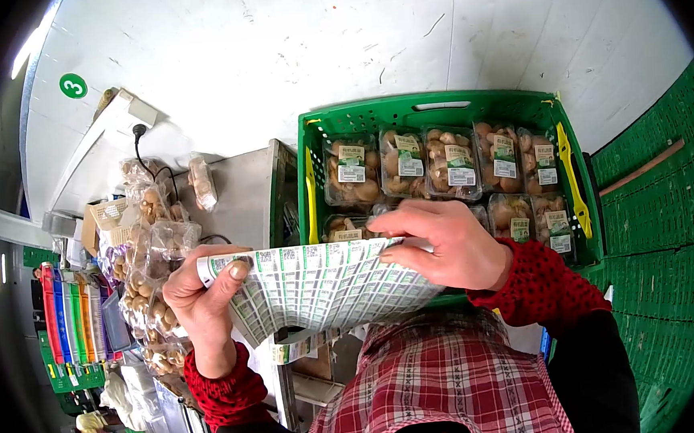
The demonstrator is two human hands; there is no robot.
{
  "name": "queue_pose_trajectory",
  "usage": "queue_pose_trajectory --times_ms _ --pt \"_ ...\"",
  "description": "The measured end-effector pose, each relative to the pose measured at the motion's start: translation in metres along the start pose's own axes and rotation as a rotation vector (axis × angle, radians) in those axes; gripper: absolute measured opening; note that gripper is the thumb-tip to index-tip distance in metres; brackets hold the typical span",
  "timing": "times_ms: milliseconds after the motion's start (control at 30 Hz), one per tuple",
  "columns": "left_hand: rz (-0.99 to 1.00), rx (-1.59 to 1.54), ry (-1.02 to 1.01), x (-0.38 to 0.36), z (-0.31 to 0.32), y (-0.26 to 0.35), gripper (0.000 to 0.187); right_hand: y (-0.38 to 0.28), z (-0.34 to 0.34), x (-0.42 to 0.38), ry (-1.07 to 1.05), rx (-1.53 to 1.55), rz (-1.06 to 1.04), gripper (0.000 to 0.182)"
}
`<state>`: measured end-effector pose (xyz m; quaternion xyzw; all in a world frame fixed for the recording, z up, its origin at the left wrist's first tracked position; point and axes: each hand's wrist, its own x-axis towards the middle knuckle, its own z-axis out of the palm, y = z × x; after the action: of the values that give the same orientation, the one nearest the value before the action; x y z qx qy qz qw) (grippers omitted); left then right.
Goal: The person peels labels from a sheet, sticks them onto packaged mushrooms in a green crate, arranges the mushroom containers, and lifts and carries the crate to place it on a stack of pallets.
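Note:
A wide sheet of printed labels [327, 282], white with green and black print in rows, stretches between my two hands and sags in the middle. My left hand [205, 303] pinches its left end, thumb on top and fingers behind. At the far right corner my right hand [457, 241] closes thumb and fingers on the sheet's upper edge. Behind the sheet stands a green crate [435, 102] with several clear packs of mushrooms [449, 163], each bearing a green and white label. The sheet and my right hand cover part of the front packs.
On the metal table [241, 196] to the left lie many bagged mushrooms [156, 246] and one separate pack [201, 184]. A black plug and cable [142, 142] hang by the white wall. Stacked green crates [662, 235] stand at the right, coloured bins [72, 316] at the far left.

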<state>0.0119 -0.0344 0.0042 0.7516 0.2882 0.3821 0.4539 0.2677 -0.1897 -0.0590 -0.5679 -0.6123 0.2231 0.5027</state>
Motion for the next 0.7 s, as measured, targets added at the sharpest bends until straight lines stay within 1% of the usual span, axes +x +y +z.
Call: queue_pose_trajectory --times_ms 67,100,133,200,233,267,400,433,467,533,600,633,667,700 --pt "-0.012 0.020 0.008 0.000 0.003 0.003 0.014 -0.006 0.001 0.009 0.010 -0.117 -0.138 0.033" --pt "-0.035 0.045 0.020 0.001 0.006 0.006 0.014 -0.008 0.004 0.011 0.030 -0.147 -0.150 0.029" --pt "-0.058 0.069 0.032 0.001 0.008 0.008 0.013 -0.007 0.008 0.013 0.030 -0.146 -0.150 0.029" --pt "-0.042 0.086 0.031 0.003 0.010 0.008 0.011 -0.002 0.016 0.015 0.119 -0.390 -0.344 0.026" --pt "-0.084 0.091 0.046 0.002 0.010 0.006 0.011 -0.002 0.021 0.014 0.177 -0.413 -0.333 0.023" --pt "-0.127 0.093 0.062 0.002 0.010 0.004 0.011 0.002 0.025 0.014 0.175 -0.415 -0.328 0.023" --pt "-0.161 0.104 0.102 0.004 0.013 -0.008 0.008 0.010 0.039 0.011 0.254 -0.537 -0.364 0.014" --pt "-0.172 0.128 0.105 0.005 0.008 -0.015 0.007 0.002 0.041 0.010 0.258 -0.581 -0.331 0.013" --pt "-0.183 0.148 0.105 0.005 0.005 -0.023 0.006 0.008 0.047 0.007 0.254 -0.570 -0.348 0.015" --pt "-0.228 0.135 0.103 0.009 0.012 -0.023 0.008 0.004 0.055 0.003 0.247 -0.660 -0.306 0.016" --pt "-0.266 0.109 0.078 0.013 0.009 -0.038 0.011 0.009 0.067 -0.002 0.250 -0.641 -0.316 0.018" --pt "-0.275 0.128 0.072 0.016 0.004 -0.049 0.011 0.009 0.068 -0.005 0.257 -0.519 -0.315 0.016" --pt "-0.286 0.148 0.066 0.018 -0.002 -0.060 0.010 0.014 0.063 -0.012 0.246 -0.528 -0.299 0.016" --pt "-0.311 0.172 0.130 0.019 -0.005 -0.065 0.011 0.023 0.053 -0.023 0.256 -0.262 -0.207 0.013"
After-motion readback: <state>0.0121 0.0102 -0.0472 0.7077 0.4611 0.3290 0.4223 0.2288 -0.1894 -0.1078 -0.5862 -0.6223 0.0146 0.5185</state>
